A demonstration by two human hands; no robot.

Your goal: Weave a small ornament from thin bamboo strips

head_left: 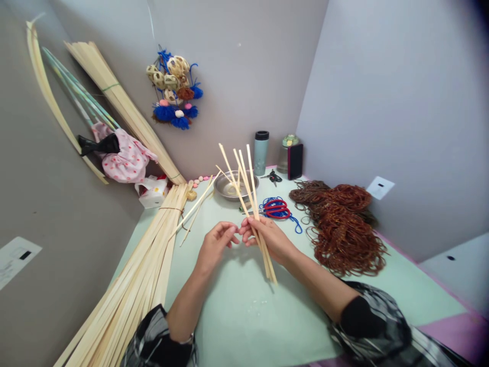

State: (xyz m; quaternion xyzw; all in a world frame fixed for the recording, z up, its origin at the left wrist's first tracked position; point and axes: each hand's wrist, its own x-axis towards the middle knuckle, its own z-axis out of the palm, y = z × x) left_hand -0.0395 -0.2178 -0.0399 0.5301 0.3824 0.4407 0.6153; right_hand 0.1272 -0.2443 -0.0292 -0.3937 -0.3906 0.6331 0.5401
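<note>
Over tbl [225, 326] | R hand [269, 237] grip pinching 4+ strips [253, 193] | L hand [218, 242] grip: can't tell | 1 bowl [225, 192]

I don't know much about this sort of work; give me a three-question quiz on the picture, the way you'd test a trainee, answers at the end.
1. Which hand holds the pale strips?
2. True or false: the red-handled scissors lie inside the metal bowl.
3. What hangs on the back wall? A) a clock B) woven balls C) a mirror

Key:
1. The right hand.
2. False; the red-handled scissors lie outside the metal bowl.
3. B
</note>
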